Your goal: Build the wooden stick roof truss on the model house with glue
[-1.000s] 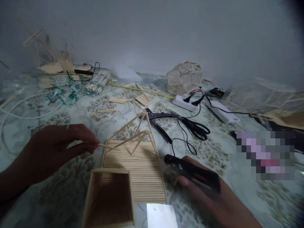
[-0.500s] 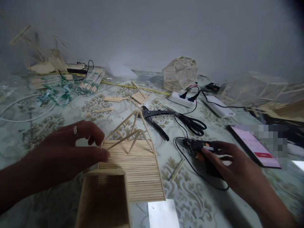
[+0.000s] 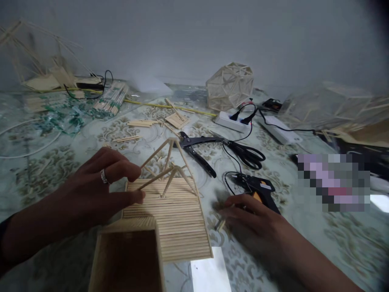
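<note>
My left hand [image 3: 106,186] has a ring on it. Its thumb and bent forefinger are around the left ends of a peaked frame of thin wooden sticks [image 3: 168,172]. That frame stands on a slatted panel of sticks [image 3: 182,221], joined to an open box-like part [image 3: 129,231] in front. Right of the panel, my right hand [image 3: 249,215] reaches down with bent fingers over short wooden sticks [image 3: 221,224] on the tabletop. Blur hides whether it grips one. A black glue gun [image 3: 261,186] lies just beyond that hand.
Cutting pliers [image 3: 197,152] and black-handled scissors [image 3: 247,154] lie behind the model. Farther back are a power strip [image 3: 232,123], a stick-built dome [image 3: 230,87] and bundled sticks [image 3: 111,99]. A phone with a blurred screen [image 3: 331,182] lies at the right. White paper [image 3: 209,271] is in front.
My right hand has let go of the glue gun and moved left to the short sticks. The left hand stays at the stick frame. The view has shifted slightly.
</note>
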The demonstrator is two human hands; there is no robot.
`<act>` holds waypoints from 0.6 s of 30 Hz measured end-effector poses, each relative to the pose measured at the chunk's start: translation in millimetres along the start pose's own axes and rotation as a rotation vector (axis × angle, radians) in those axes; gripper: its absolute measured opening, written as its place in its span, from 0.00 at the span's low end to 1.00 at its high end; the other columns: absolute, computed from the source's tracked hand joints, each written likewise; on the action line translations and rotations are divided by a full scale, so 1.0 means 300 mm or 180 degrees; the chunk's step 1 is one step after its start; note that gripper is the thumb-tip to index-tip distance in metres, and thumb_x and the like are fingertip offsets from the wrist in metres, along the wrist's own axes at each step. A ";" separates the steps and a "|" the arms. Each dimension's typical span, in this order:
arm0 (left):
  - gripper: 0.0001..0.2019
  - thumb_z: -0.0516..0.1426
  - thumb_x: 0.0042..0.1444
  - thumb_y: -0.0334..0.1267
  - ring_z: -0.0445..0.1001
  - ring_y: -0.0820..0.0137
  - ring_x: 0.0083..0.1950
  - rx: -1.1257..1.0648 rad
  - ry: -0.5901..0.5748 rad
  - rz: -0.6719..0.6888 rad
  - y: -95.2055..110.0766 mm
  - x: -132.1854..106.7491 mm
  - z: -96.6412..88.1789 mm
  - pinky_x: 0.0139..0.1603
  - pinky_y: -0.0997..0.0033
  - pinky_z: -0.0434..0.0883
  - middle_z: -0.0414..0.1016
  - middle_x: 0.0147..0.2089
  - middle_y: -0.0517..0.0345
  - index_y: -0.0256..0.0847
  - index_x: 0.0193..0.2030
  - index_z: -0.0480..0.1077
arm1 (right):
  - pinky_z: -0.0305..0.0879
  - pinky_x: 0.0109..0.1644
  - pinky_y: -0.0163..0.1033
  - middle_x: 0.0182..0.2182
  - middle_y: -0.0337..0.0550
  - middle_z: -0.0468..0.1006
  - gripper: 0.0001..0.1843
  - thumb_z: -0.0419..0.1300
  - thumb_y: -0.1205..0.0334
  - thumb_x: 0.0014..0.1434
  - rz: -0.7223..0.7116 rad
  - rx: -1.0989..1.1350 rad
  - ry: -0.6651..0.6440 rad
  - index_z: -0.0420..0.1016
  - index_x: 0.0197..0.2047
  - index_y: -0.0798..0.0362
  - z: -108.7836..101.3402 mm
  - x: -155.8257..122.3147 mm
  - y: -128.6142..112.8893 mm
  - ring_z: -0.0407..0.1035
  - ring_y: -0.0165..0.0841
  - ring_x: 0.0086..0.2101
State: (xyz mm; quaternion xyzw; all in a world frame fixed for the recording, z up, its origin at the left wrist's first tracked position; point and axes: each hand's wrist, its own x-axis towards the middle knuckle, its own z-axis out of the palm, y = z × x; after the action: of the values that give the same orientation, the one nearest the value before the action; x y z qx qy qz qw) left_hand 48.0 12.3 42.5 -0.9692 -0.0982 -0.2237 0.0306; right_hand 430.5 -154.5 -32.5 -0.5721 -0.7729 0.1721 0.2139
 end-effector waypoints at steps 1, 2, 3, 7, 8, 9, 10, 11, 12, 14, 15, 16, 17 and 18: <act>0.13 0.60 0.68 0.24 0.65 0.62 0.53 -0.0010 -0.0020 0.0002 -0.001 0.002 0.002 0.53 0.60 0.68 0.66 0.52 0.57 0.47 0.50 0.78 | 0.80 0.45 0.38 0.49 0.47 0.80 0.13 0.59 0.67 0.70 -0.0033 0.0013 -0.0008 0.84 0.49 0.44 0.001 0.002 0.007 0.82 0.37 0.43; 0.12 0.60 0.68 0.24 0.65 0.63 0.53 -0.0008 -0.0030 0.0014 -0.002 0.004 0.003 0.53 0.60 0.67 0.66 0.52 0.57 0.47 0.50 0.77 | 0.80 0.45 0.38 0.49 0.47 0.80 0.12 0.59 0.67 0.70 -0.0040 0.0020 -0.0042 0.84 0.48 0.44 0.002 0.005 0.010 0.81 0.37 0.42; 0.12 0.59 0.69 0.24 0.65 0.63 0.53 0.0009 -0.0020 0.0036 -0.003 0.006 0.005 0.53 0.60 0.67 0.66 0.52 0.57 0.46 0.50 0.77 | 0.80 0.45 0.38 0.49 0.46 0.80 0.11 0.59 0.66 0.71 -0.0068 0.0041 -0.0072 0.83 0.46 0.44 0.001 0.008 0.009 0.81 0.37 0.42; 0.10 0.62 0.68 0.26 0.66 0.65 0.52 0.0077 -0.0039 0.0055 -0.004 0.008 0.012 0.52 0.62 0.68 0.66 0.51 0.58 0.46 0.49 0.75 | 0.78 0.45 0.36 0.44 0.44 0.81 0.07 0.60 0.64 0.72 -0.0074 0.0428 -0.0021 0.79 0.44 0.44 -0.022 0.026 -0.024 0.80 0.35 0.41; 0.11 0.63 0.67 0.26 0.66 0.65 0.53 0.0081 -0.0060 0.0051 -0.004 0.007 0.014 0.52 0.63 0.69 0.66 0.51 0.58 0.47 0.50 0.75 | 0.78 0.44 0.35 0.41 0.42 0.81 0.06 0.61 0.64 0.72 -0.0003 0.0550 0.0103 0.79 0.44 0.44 -0.032 0.032 -0.037 0.80 0.34 0.39; 0.12 0.63 0.66 0.25 0.66 0.65 0.53 0.0082 -0.0068 0.0045 -0.005 0.006 0.014 0.52 0.63 0.69 0.67 0.51 0.59 0.47 0.50 0.75 | 0.77 0.42 0.35 0.39 0.41 0.81 0.05 0.62 0.62 0.72 0.0124 0.0669 0.0276 0.78 0.43 0.44 -0.042 0.039 -0.050 0.79 0.34 0.38; 0.13 0.63 0.66 0.24 0.66 0.65 0.53 0.0079 -0.0074 0.0040 -0.005 0.004 0.015 0.53 0.63 0.69 0.67 0.51 0.59 0.48 0.50 0.75 | 0.77 0.40 0.34 0.37 0.40 0.81 0.03 0.63 0.61 0.71 0.0305 0.0802 0.0491 0.78 0.43 0.43 -0.051 0.049 -0.063 0.79 0.34 0.36; 0.14 0.62 0.65 0.23 0.66 0.65 0.53 0.0068 -0.0071 0.0036 -0.006 0.003 0.015 0.53 0.64 0.69 0.67 0.51 0.59 0.48 0.50 0.75 | 0.77 0.38 0.33 0.36 0.39 0.81 0.00 0.65 0.59 0.70 0.0510 0.0972 0.0732 0.78 0.44 0.43 -0.058 0.061 -0.075 0.79 0.33 0.34; 0.15 0.62 0.65 0.23 0.66 0.66 0.52 0.0051 -0.0064 0.0031 -0.007 0.001 0.016 0.53 0.63 0.69 0.67 0.51 0.59 0.48 0.50 0.76 | 0.77 0.36 0.33 0.35 0.39 0.81 0.03 0.67 0.57 0.68 0.0706 0.1194 0.0962 0.78 0.46 0.42 -0.062 0.076 -0.087 0.78 0.33 0.33; 0.15 0.60 0.65 0.22 0.67 0.66 0.52 0.0023 -0.0050 0.0028 -0.009 -0.001 0.017 0.53 0.63 0.68 0.68 0.51 0.60 0.49 0.49 0.78 | 0.78 0.36 0.33 0.35 0.38 0.81 0.09 0.70 0.54 0.66 0.0955 0.1711 0.1259 0.78 0.49 0.42 -0.059 0.114 -0.110 0.79 0.33 0.31; 0.16 0.60 0.65 0.21 0.68 0.66 0.52 0.0011 -0.0051 0.0021 -0.008 -0.001 0.018 0.53 0.64 0.68 0.68 0.51 0.60 0.49 0.49 0.78 | 0.79 0.37 0.33 0.35 0.38 0.81 0.10 0.71 0.54 0.66 0.1008 0.1926 0.1288 0.78 0.48 0.43 -0.052 0.136 -0.121 0.79 0.32 0.31; 0.16 0.60 0.64 0.21 0.68 0.67 0.52 0.0003 -0.0047 0.0007 -0.007 -0.002 0.019 0.53 0.64 0.68 0.68 0.52 0.60 0.49 0.49 0.79 | 0.79 0.37 0.33 0.36 0.38 0.82 0.10 0.71 0.54 0.65 0.1017 0.2084 0.1259 0.79 0.47 0.44 -0.043 0.159 -0.132 0.80 0.32 0.31; 0.17 0.60 0.64 0.21 0.68 0.67 0.52 -0.0012 -0.0040 -0.0004 -0.005 -0.001 0.021 0.53 0.65 0.69 0.69 0.52 0.60 0.49 0.49 0.79 | 0.80 0.39 0.32 0.36 0.39 0.83 0.08 0.72 0.54 0.65 0.1015 0.2195 0.1195 0.79 0.44 0.45 -0.033 0.181 -0.142 0.80 0.31 0.32; 0.17 0.60 0.64 0.21 0.69 0.67 0.52 -0.0051 -0.0060 -0.0016 -0.002 0.000 0.022 0.53 0.65 0.69 0.69 0.52 0.60 0.50 0.49 0.79 | 0.79 0.39 0.32 0.36 0.39 0.83 0.08 0.72 0.55 0.65 0.1004 0.2283 0.1125 0.79 0.42 0.46 -0.022 0.203 -0.152 0.81 0.31 0.33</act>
State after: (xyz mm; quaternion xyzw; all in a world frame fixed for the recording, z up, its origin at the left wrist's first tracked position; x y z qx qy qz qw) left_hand 50.7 13.5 36.5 -0.9712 -0.0992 -0.2155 0.0214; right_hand 381.7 -109.1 4.6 -0.5935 -0.5186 0.3598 0.4993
